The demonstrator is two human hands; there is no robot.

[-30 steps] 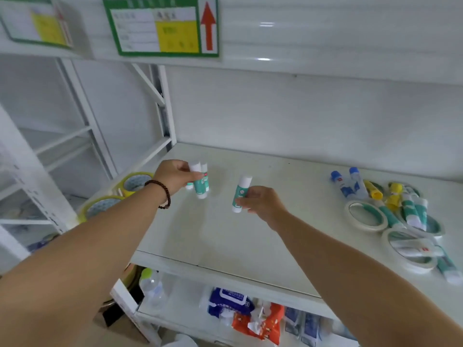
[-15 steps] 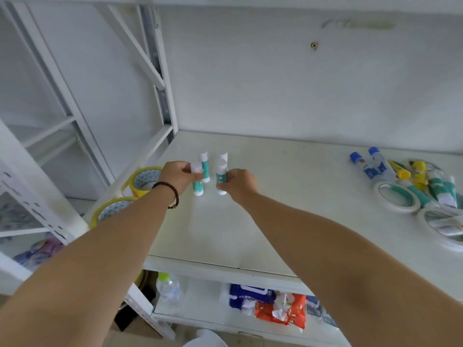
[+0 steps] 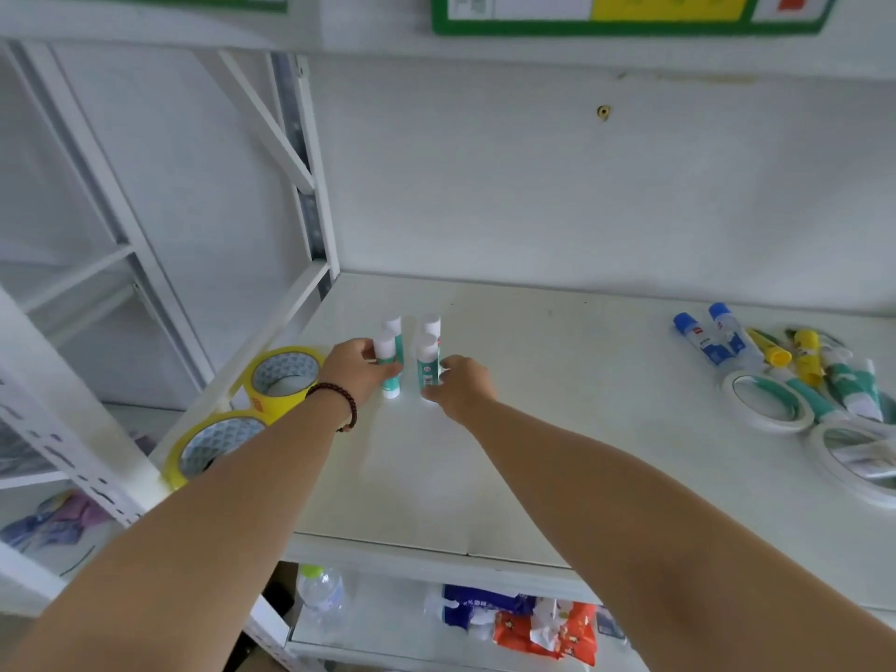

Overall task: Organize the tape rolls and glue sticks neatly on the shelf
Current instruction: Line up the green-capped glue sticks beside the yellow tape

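Glue sticks [image 3: 426, 363] stand upright, pinched by fingers [image 3: 388, 368] of both hands.

head view, close, angled down at shelf [image 3: 557, 429]

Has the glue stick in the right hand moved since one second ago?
Yes. The glue stick moved left, toward the shelf post, and now stands beside the others.

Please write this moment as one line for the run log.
left hand: grips teal glue stick | right hand: grips teal glue stick | both upright on shelf | pile unsorted
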